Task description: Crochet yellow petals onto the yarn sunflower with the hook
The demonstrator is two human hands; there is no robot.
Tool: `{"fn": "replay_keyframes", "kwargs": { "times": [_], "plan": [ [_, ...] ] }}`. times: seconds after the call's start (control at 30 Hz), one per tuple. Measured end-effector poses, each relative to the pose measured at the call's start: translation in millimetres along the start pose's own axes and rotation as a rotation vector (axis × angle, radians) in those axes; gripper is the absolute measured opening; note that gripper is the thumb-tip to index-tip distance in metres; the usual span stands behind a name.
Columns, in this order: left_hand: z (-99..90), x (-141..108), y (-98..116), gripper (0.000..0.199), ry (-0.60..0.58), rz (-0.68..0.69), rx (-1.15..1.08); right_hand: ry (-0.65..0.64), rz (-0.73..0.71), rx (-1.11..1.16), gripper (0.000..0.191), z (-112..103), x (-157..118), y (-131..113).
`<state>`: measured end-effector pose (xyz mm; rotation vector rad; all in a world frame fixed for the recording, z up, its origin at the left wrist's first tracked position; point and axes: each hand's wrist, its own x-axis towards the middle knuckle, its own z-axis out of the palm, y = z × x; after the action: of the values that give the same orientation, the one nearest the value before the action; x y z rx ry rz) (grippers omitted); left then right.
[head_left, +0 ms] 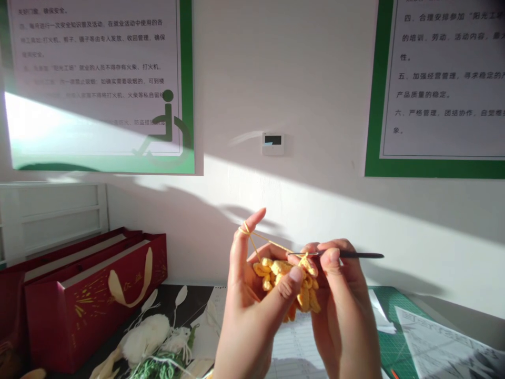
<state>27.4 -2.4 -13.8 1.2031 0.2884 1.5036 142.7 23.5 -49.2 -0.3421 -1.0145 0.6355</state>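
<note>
My left hand [256,300] pinches a yellow crocheted piece [272,267] with petal-like lobes between thumb and fingers. Its index finger points up, with yellow yarn [272,240] looped around it and running across to the work. In my right hand [343,295] is a crochet hook [361,255] with a dark handle, gripped between thumb and fingers. The hook's thin metal shaft points left and lies at the top edge of the yellow piece, where a loop of yarn sits on it. Part of the piece is hidden behind my left thumb.
Red gift bags [98,295] stand at the left. Near them lie white yarn [145,337], green yarn [161,366] and pale leaf-shaped pieces. Below my hands are lined paper sheets [295,342]; a green cutting mat [389,300] and a printed sheet [445,337] are at the right.
</note>
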Motion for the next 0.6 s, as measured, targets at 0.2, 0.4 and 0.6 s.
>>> {"fn": "replay_keyframes", "kwargs": {
  "times": [0.2,0.4,0.6],
  "plan": [
    [7.2,-2,-5,0.08,0.106,0.081,0.115,0.121,-0.124,-0.107,0.014,13,-3,-6],
    [10.2,-3,-8,0.078,0.159,0.142,0.128,0.02,-0.291,-0.392,0.007,9,-2,-4],
    [7.1,-4,-10,0.072,0.176,0.194,0.198,0.043,-0.443,-0.733,0.009,2,-1,-12]
  ]
}}
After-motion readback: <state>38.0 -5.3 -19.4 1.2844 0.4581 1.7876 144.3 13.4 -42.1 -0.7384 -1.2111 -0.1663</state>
